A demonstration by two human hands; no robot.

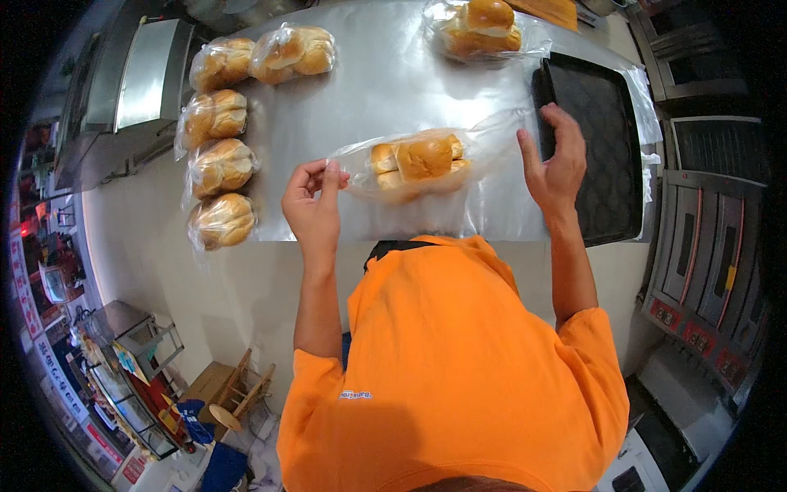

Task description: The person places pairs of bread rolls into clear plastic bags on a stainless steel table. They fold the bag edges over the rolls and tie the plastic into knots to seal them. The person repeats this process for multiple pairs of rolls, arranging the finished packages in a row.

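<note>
In front of me on the metal table [381, 92] is a clear plastic bag [356, 166] with several golden bread rolls [425, 160] inside, one lying on top of the others. My left hand [316, 190] pinches the bag's left end between thumb and fingers. My right hand [556, 160] is beside the bag's right end, fingers and thumb apart, with nothing seen in its grasp. Whether it touches the thin film there is hard to tell. Behind that hand lies a black baking tray [599, 141], its surface bare of bread.
Along the table's left side stand several bagged bread rolls [221, 166], with another bag [293, 54] at the back left. A further bag of rolls [482, 31] sits at the back right. Ovens [701, 246] stand to the right; a wooden stool [240, 393] is on the floor at left.
</note>
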